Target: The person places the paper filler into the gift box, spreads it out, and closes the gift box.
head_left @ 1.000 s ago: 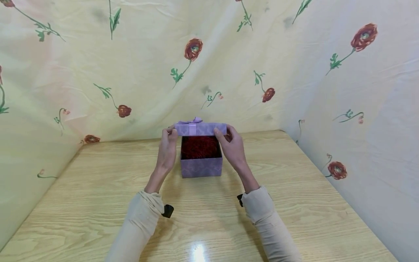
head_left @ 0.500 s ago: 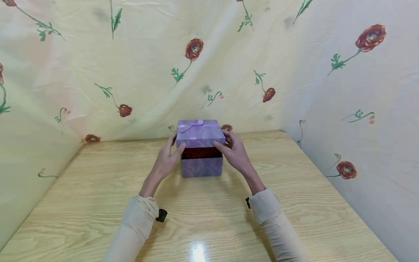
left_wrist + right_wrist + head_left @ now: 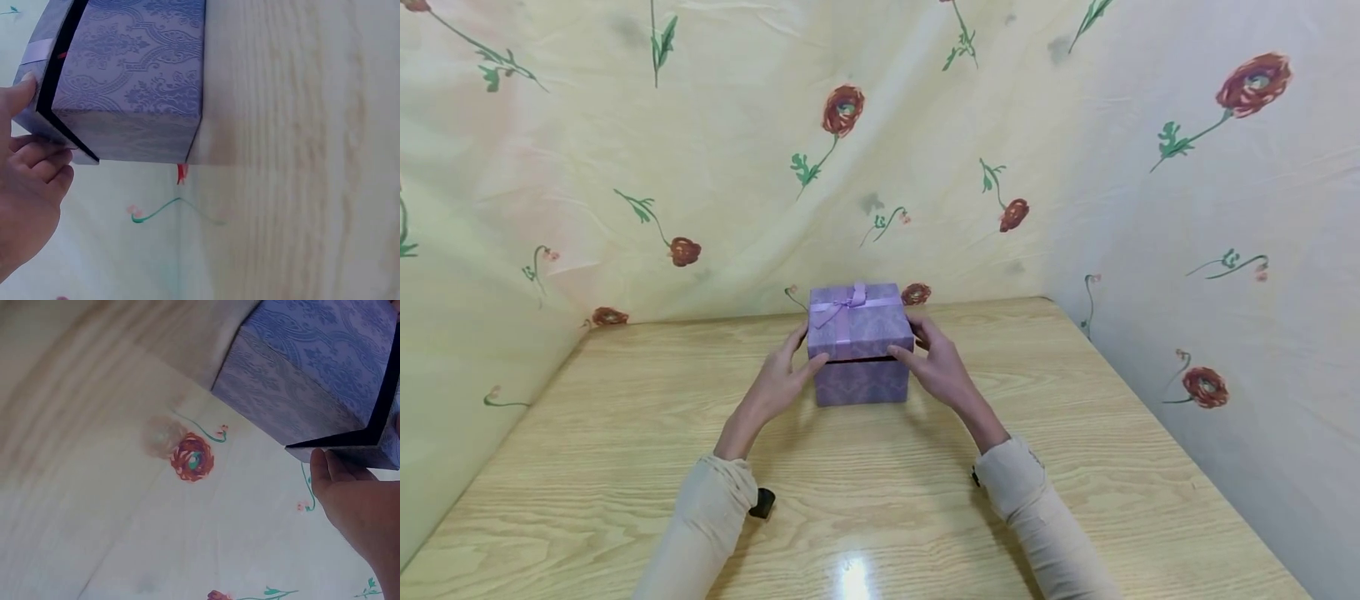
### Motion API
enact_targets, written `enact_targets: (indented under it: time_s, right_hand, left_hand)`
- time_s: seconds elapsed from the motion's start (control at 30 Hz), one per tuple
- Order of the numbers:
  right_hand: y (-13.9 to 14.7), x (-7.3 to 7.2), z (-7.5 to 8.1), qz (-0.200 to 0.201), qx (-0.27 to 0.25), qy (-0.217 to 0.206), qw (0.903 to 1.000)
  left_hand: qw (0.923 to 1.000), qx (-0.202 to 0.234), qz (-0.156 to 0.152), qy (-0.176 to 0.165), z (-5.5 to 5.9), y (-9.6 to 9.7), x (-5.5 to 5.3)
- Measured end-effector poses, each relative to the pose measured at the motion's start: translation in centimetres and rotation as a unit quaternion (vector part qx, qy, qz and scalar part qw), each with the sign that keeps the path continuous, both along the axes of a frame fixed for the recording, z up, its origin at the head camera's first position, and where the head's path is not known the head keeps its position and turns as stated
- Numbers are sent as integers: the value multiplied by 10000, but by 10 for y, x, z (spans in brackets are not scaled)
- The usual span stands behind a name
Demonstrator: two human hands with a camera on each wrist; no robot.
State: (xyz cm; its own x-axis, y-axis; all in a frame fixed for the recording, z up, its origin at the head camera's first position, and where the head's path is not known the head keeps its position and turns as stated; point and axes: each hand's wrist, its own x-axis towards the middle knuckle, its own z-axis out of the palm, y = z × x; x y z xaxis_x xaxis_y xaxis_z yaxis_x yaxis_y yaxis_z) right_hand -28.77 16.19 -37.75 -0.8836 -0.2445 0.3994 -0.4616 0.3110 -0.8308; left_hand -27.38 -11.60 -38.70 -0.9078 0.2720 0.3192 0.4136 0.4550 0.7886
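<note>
A purple patterned gift box (image 3: 861, 385) stands near the back of the table. Its lid (image 3: 857, 329), tied with a lilac ribbon bow (image 3: 850, 304), sits over the opening, a thin dark gap showing beneath the front edge. My left hand (image 3: 775, 379) grips the lid's left side, thumb on the front face. On the opposite side, my right hand (image 3: 942, 367) holds the lid with its thumb at the front right corner. In the left wrist view, a red strand (image 3: 62, 55) pokes out at the dark gap. Both wrist views show the fingers curled under the lid's rim.
The wooden table (image 3: 865, 483) spreads around the box. A floral cloth (image 3: 737, 167) hangs behind the table and along its sides. Small black devices, such as the left one (image 3: 763, 503), sit at the sleeve cuffs.
The lid was held tilted above the box with red filling in view. Both hands have lowered it and levelled it, so the filling is almost covered. The box has stayed in place.
</note>
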Motion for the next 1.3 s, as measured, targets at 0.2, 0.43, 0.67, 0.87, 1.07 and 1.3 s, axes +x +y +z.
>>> enact_targets:
  time_s: [0.2,0.43,0.67,0.87,1.07,1.3]
  right_hand:
    - [0,2,-5,-76,281,30,9996]
    - [2,3,-5,-34,331,-37,9994]
    - [4,6,-4,-68,384,-156,9991]
    - [4,7,-4,-70,534,-289,9981]
    - [4,6,-5,-82,668,-347,9971]
    - [6,5,-7,-33,796,-368,9961]
  left_hand:
    - [10000,-34,-23,-17,-2,0,0]
    - [9999,-65,2,-157,-4,1,0]
    - [9999,-13,-75,-128,-6,2,0]
    - [9998,-81,-56,-196,-7,1,1]
    - [9995,-204,-55,-235,-9,0,0]
    - [9993,-211,-86,-289,-9,1,1]
